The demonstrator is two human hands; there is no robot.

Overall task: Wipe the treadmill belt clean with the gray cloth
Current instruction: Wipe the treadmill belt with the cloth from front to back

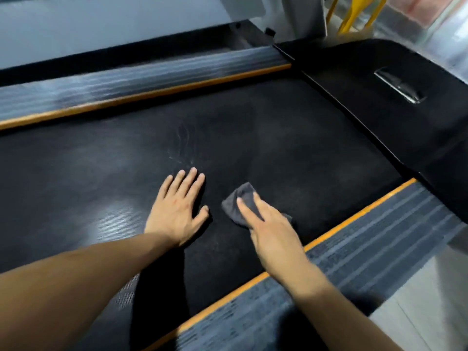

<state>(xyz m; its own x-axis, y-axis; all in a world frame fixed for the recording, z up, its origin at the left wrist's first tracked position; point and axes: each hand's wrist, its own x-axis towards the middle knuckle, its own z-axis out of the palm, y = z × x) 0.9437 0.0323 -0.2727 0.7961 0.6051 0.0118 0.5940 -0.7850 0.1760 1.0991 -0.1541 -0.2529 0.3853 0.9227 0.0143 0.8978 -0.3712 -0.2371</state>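
The black treadmill belt (278,138) fills the middle of the head view, with faint pale smears above my left hand. My left hand (177,209) lies flat on the belt, fingers spread, holding nothing. Just to its right, my right hand (268,229) presses a small bunched gray cloth (241,201) onto the belt; the fingers lie over it and part of the cloth is hidden under the palm.
Ribbed gray side rails with orange strips run along both belt edges, the far rail (141,79) and the near rail (367,244). The black motor cover (367,79) rises at the right. Yellow bars (354,13) stand beyond it. Pale floor (430,300) lies at lower right.
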